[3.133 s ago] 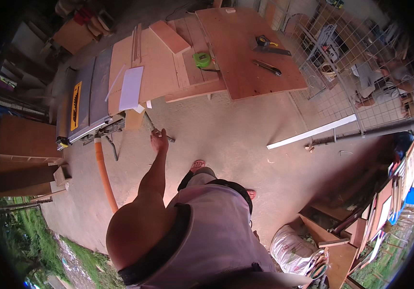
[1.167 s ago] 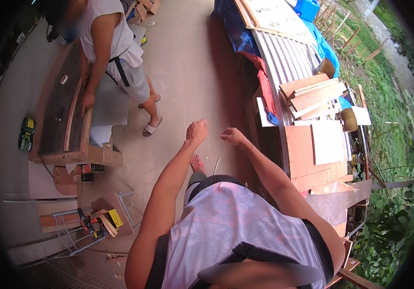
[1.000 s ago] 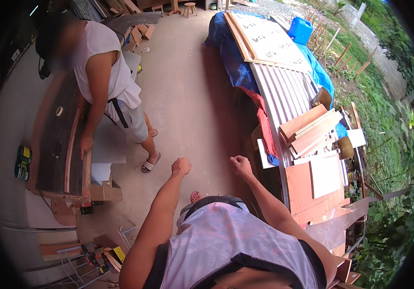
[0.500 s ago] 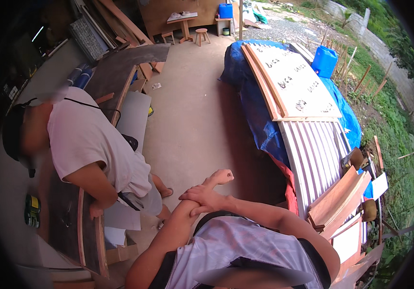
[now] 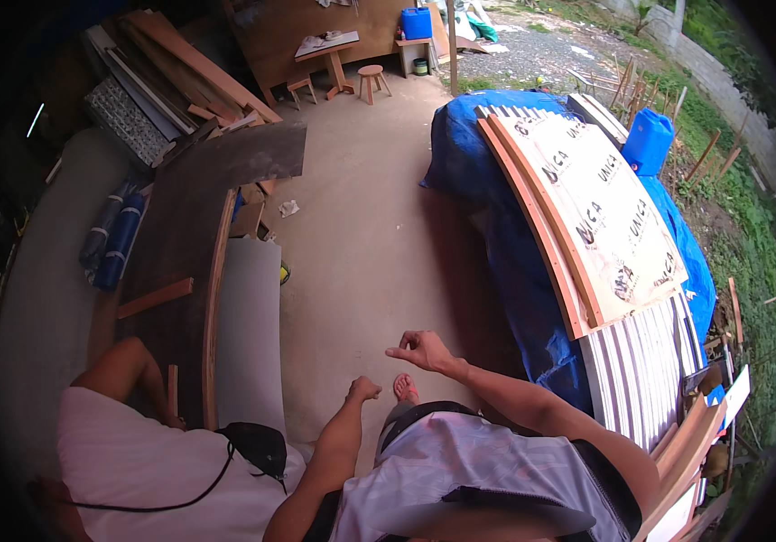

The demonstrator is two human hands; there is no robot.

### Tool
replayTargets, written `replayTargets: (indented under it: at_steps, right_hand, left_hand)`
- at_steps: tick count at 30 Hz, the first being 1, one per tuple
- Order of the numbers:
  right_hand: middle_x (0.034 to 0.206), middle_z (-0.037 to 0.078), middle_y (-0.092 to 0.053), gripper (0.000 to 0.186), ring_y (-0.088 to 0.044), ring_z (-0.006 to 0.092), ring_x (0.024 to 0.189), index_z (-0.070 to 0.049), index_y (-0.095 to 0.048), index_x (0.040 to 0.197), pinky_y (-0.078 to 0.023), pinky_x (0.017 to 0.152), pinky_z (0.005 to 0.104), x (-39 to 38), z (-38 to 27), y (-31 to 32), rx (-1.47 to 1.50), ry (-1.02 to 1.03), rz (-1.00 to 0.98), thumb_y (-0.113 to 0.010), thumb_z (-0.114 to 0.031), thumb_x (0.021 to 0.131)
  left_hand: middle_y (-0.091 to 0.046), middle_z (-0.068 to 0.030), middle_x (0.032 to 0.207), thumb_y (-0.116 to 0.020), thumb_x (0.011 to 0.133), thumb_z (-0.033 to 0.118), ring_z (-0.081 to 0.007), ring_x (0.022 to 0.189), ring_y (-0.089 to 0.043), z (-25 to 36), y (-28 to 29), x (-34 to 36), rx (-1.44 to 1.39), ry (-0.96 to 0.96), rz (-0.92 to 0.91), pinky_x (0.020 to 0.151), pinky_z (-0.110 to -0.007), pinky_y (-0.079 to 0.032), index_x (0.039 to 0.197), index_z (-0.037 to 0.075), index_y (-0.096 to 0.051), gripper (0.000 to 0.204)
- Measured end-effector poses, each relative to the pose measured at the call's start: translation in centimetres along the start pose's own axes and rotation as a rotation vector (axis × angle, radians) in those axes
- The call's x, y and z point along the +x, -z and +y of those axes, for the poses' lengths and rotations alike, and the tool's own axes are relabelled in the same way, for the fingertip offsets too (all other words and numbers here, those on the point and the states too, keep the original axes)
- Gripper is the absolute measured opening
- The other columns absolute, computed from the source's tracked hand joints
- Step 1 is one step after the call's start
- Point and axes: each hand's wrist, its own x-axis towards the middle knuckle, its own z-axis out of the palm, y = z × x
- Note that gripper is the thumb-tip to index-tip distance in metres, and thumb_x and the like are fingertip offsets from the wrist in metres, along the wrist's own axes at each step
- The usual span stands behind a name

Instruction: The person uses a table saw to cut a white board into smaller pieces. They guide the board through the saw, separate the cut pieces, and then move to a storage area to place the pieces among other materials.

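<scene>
My left hand (image 5: 363, 388) hangs in front of my body over the concrete floor (image 5: 352, 271), its fingers curled closed and nothing visible in them. A short way to its right and farther off is my right hand (image 5: 426, 350). Its fingers are loosely bent, with a gap between thumb and forefinger, and it holds nothing I can see. The two hands do not touch each other or any object. One sandalled foot (image 5: 406, 388) shows on the floor between them.
At left, another person in a white shirt (image 5: 144, 452) leans over a dark worktable (image 5: 171, 235) with wood strips. A pale sheet (image 5: 252, 334) lies beside it. To the right, a printed white board (image 5: 600, 208) and corrugated sheets (image 5: 631, 370) cover a blue tarp (image 5: 532, 298). A stool (image 5: 371, 72) stands far ahead.
My right hand has let go of my left forearm, and both hands are now apart. My view has shifted forward. The other person now appears lower in the picture, bent over the worktable.
</scene>
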Motion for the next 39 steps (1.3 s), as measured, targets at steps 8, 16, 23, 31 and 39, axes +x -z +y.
replayTargets:
  at_steps: [8,16,23,31,39]
  right_hand:
    - [0.123,0.015,-0.06,0.085,-0.06,0.0344,0.113,-0.007,-0.058,0.133,-0.044,0.099,0.0477,18.8,-12.3,3.3,0.187,1.078,-0.295,-0.07,-0.072,0.079]
    - [0.111,0.016,-0.067,0.054,-0.064,0.0362,0.106,-0.007,-0.07,0.114,-0.052,0.092,0.0491,44.0,15.8,17.4,-0.487,0.309,-0.136,-0.071,-0.054,0.089]
    - [0.105,0.021,-0.075,0.027,-0.072,0.0365,0.103,-0.004,-0.074,0.107,-0.058,0.091,0.0461,59.4,26.0,35.0,-0.214,-0.45,0.102,-0.068,-0.026,0.092]
    - [0.105,0.018,-0.076,0.035,-0.072,0.0355,0.101,-0.006,-0.074,0.108,-0.057,0.09,0.0455,89.6,31.8,39.3,-0.234,-0.484,-0.072,-0.074,-0.033,0.085]
    - [0.106,0.017,-0.075,0.036,-0.072,0.0329,0.097,-0.008,-0.075,0.106,-0.056,0.089,0.0435,113.6,34.2,48.0,-0.264,-0.192,-0.268,-0.074,-0.037,0.083]
  left_hand:
    - [-0.077,-0.0115,0.104,-0.068,0.091,0.039,-0.0287,0.099,-0.072,21.6,22.4,13.4,0.181,-0.474,0.005,0.091,-0.043,-0.055,0.111,0.011,-0.075,0.036]
    - [-0.074,-0.0123,0.103,-0.062,0.1,0.031,-0.0196,0.088,-0.069,29.1,36.8,30.1,-0.083,-0.531,-0.4,0.078,-0.034,-0.055,0.113,0.004,-0.07,0.031]
    - [-0.072,-0.0045,0.075,-0.07,0.098,0.029,-0.0073,0.056,-0.052,22.4,52.1,37.5,-0.699,-0.149,0.124,0.049,-0.025,-0.039,0.089,0.004,-0.07,0.027]
    - [-0.076,-0.0115,0.094,-0.066,0.101,0.032,-0.0164,0.089,-0.07,38.1,71.9,50.7,-0.847,-0.564,0.185,0.082,-0.032,-0.054,0.113,-0.003,-0.069,0.037]
    - [-0.065,-0.016,0.131,-0.052,0.102,0.056,-0.0343,0.12,-0.061,74.1,97.2,45.7,-0.418,-1.815,-0.279,0.105,-0.044,-0.046,0.136,0.006,-0.06,0.061]
